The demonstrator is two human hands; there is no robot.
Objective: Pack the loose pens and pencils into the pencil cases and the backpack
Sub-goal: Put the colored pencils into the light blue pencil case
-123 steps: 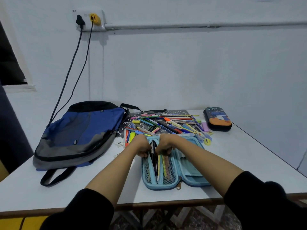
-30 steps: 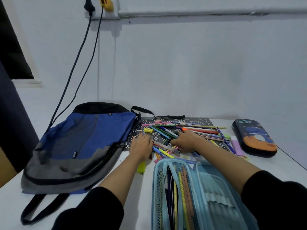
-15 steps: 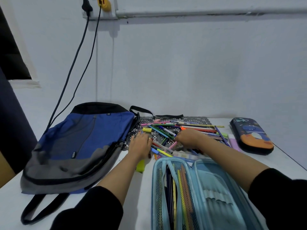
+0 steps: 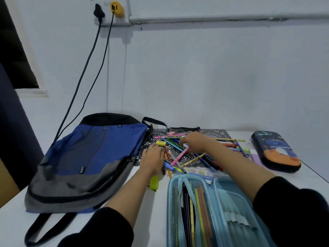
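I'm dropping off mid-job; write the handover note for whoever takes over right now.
Left hand: open, resting flat on the left edge of the loose pens.
Right hand: fingers curled over the loose pens; grip unclear.
Light blue case: open, nearest the person, pens in its mesh pocket.
Dark case: closed, far right.
Backpack: lying flat, left.
Done: some pens packed in the light blue case.
Left: most of the loose pens, plus the yellow highlighter by the left wrist.

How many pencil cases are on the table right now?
2. An open light-blue case lies front centre; a closed dark case lies far right. Another could hide in the backpack.
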